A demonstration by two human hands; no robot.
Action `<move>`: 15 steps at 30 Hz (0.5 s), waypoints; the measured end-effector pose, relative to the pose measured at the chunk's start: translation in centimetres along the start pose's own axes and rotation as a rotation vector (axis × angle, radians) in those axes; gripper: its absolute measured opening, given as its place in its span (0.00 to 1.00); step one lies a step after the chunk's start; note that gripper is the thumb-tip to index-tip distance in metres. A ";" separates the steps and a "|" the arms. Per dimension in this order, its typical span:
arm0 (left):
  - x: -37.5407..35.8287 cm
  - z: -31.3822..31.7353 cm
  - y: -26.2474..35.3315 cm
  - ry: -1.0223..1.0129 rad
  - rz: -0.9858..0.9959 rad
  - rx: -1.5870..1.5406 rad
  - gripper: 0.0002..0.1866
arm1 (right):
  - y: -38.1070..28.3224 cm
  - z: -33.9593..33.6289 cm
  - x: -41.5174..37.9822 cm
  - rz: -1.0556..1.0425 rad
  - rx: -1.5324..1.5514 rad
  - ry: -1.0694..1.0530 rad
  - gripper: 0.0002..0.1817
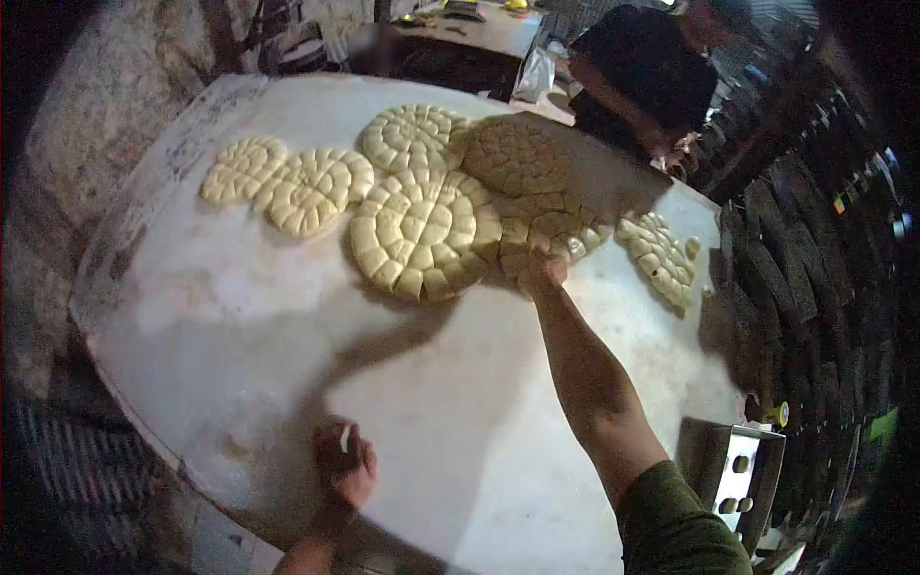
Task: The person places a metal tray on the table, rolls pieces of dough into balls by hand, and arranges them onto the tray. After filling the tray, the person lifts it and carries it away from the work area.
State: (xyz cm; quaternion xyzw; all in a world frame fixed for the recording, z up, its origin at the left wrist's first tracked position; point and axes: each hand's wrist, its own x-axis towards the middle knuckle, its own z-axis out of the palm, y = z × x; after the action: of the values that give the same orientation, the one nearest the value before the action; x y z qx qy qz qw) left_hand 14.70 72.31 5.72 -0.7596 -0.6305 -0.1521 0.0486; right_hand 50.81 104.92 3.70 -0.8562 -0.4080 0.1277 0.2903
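My right hand (544, 269) reaches far across the table, its fingers curled at the near edge of a shaded round of scored dough (551, 230). Just left of it lies a large dough round (422, 235), cut into rings of small pieces. Low and left, my left hand (353, 467) hovers close over the tabletop with curled fingers. A small white thing (345, 438) shows between those fingers; I cannot tell what it is. Behind the large round are another pale dough round (412, 137) and a darker, shaded one (517, 153).
The pale table (259, 364) carries two joined dough rounds (316, 192) at left and a partial dough sheet (659, 257) at right. A metal box (736, 479) with round holes stands at the right edge. Beyond the table stands another person (647, 77), near a second table (479, 34).
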 end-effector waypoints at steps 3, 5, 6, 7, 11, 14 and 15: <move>1.7 -0.6 2.2 0.043 0.041 0.012 0.19 | 4.7 2.9 4.7 0.018 0.315 -0.390 0.23; 2.2 1.4 2.1 0.032 0.018 -0.096 0.18 | 7.2 0.3 2.8 0.251 0.923 -0.772 0.17; 2.2 1.8 2.0 0.064 0.075 -0.042 0.18 | 7.5 -3.1 -0.2 0.444 1.190 -0.909 0.14; 2.4 1.0 2.0 0.088 0.114 -0.089 0.17 | 8.1 -6.7 -3.6 0.453 1.084 -1.067 0.10; 0.5 3.5 3.4 0.005 -0.055 -0.546 0.17 | 13.5 -18.1 -21.8 0.408 0.803 -0.785 0.22; -3.4 -0.5 12.3 -0.209 0.126 -1.068 0.24 | 19.1 -21.5 -34.5 0.537 1.094 -0.736 0.35; -5.1 -1.8 15.5 -0.506 -0.066 -1.331 0.28 | 18.4 -24.0 -38.4 0.575 1.144 -0.774 0.38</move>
State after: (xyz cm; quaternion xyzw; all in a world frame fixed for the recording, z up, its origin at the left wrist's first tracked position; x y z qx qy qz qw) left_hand 28.68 63.93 7.78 -0.6205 -0.4184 -0.3254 -0.5779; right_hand 48.91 56.68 11.09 -0.5384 -0.1109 0.6830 0.4810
